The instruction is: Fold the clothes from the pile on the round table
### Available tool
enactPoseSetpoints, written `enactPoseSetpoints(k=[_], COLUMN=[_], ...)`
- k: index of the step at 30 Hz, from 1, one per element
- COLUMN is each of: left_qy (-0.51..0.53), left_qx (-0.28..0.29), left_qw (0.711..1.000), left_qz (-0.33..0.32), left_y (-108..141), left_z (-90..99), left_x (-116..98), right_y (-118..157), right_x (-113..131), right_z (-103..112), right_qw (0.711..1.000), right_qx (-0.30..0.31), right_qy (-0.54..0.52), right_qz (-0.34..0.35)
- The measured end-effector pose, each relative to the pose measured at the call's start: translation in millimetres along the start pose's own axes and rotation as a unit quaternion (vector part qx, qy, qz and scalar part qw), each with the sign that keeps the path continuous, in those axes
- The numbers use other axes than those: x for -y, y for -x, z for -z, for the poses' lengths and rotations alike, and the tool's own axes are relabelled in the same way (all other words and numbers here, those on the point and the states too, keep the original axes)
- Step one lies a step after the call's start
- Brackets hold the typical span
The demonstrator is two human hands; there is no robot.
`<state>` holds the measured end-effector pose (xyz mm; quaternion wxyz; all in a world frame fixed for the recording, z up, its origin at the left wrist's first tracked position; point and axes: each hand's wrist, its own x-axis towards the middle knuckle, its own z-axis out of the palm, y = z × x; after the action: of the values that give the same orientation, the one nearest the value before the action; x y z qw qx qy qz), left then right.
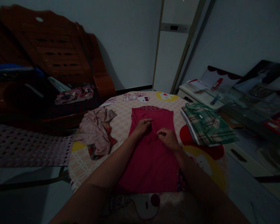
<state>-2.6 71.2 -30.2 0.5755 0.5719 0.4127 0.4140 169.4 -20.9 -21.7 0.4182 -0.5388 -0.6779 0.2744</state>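
A magenta garment [149, 168] lies spread out flat on the round table, with small wrinkles near its upper middle. My left hand [143, 126] rests over the upper part of it, index finger stretched to the right. Slightly lower and to the right, my right hand [168, 137] hovers at or touches the cloth, its fingers loosely curled with a gap between them. No fabric shows lifted in either hand. Patterned cloth [180, 180] peeks out at the garment's lower right edge, beside my right forearm.
A crumpled pinkish garment [95, 129] lies on the table's left side. Folded green plaid cloth [207, 124] sits at the right edge. Beneath everything is a printed tablecloth [123, 115]. A wooden bench [58, 56] stands at left, a glass-topped cabinet [242, 102] at right.
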Motion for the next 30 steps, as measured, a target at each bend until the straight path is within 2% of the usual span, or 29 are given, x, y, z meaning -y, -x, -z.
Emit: enactPoseSetpoints(k=[3,5,8,11,15,17,19,22,25,30], left_qy=[-0.164,-0.265,-0.380,-0.448,-0.486,-0.491,-0.505,-0.551,-0.584,-0.592], left_qx=[-0.038,-0.042,-0.040,-0.044,-0.063,-0.039,0.017,0.084,0.096,0.103], left_qw=[0.983,0.957,0.915,0.880,0.841,0.832,0.826,0.805,0.788,0.788], left_qz=[-0.074,-0.111,-0.129,-0.150,-0.230,-0.257,-0.252,-0.204,-0.172,-0.136], left_y=[-2.5,-1.0,4.4,10.8,16.4,16.8,15.9,13.8,12.3,10.9], left_z=[-0.8,-2.1,-5.2,-9.2,-12.7,-12.6,-11.3,-8.3,-5.1,-2.1], left_x=[0.4,-0.1,-0.6,-0.1,1.4,3.6,6.8,10.8,9.5,5.3], right_y=[1.2,1.4,1.5,1.8,1.7,1.4,1.2,1.2,1.0,0.3], right_x=[3.4,4.7,5.5,5.2,3.1,2.0,1.4,1.8,2.3,-0.1], right_z=[-2.6,-3.1,-2.3,-1.7,-3.6,-4.8,-5.5,-5.2,-4.1,-4.5], right_qw=[0.991,0.981,0.972,0.970,0.973,0.976,0.976,0.973,0.977,0.987], right_qx=[0.044,0.063,0.080,0.082,0.059,0.045,0.041,0.057,0.058,0.038], right_qy=[0.111,0.167,0.206,0.214,0.202,0.194,0.198,0.210,0.194,0.153], right_qz=[0.054,0.071,0.080,0.087,0.094,0.091,0.081,0.071,0.068,0.040])
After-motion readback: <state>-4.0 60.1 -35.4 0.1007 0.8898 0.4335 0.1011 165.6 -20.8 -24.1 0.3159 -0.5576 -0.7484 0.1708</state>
